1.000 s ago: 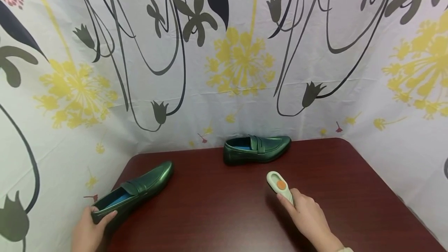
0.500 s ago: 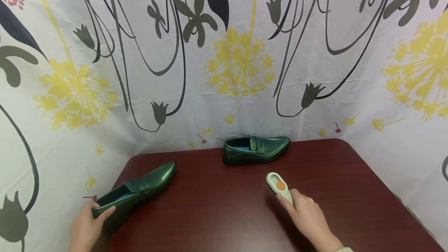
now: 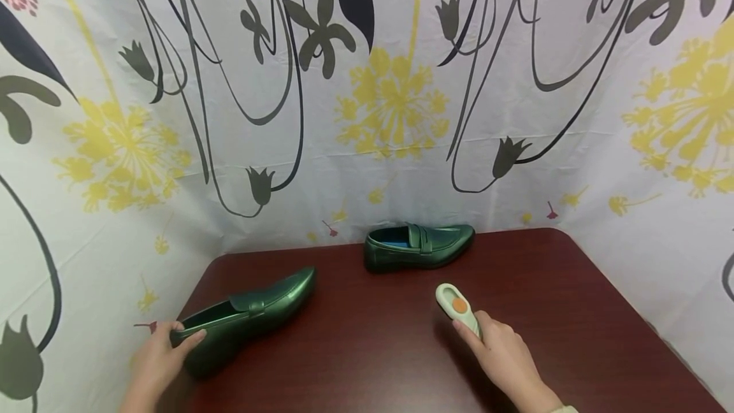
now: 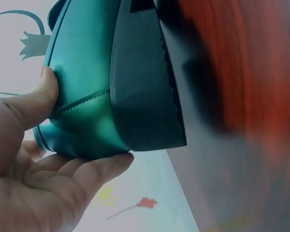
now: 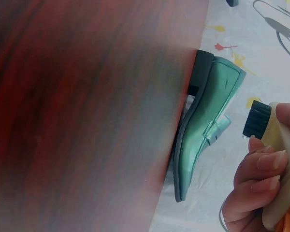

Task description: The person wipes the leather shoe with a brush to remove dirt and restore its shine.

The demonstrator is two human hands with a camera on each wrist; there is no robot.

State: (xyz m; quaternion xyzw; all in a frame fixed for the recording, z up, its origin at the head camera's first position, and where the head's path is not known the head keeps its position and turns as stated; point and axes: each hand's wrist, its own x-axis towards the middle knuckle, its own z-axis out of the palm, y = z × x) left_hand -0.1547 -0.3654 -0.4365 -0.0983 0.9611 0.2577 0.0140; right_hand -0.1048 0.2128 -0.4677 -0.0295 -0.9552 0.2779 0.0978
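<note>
My left hand [image 3: 157,359] grips a shiny green loafer [image 3: 260,317] by its heel, thumb on one side and fingers on the other. The toe points to the back right, and in the left wrist view the black heel block [image 4: 145,82] hangs over the table with its shadow beside it. In my right hand [image 3: 507,355] is a small pale-green brush [image 3: 450,295] with an orange button; the right wrist view shows its short dark bristles [image 5: 257,120]. The brush is held above the table, apart from both shoes. A second green loafer [image 3: 444,246] stands at the back edge, toe rightward.
The dark red-brown table [image 3: 355,349] has rounded back corners. White fabric [image 3: 321,164] printed with flowers and stems hangs behind it and along both sides, close to the second loafer.
My left hand has carried its loafer to the right and turned it, so more of its outer side shows and less of the blue insole. The right hand with the brush stays nearly still.
</note>
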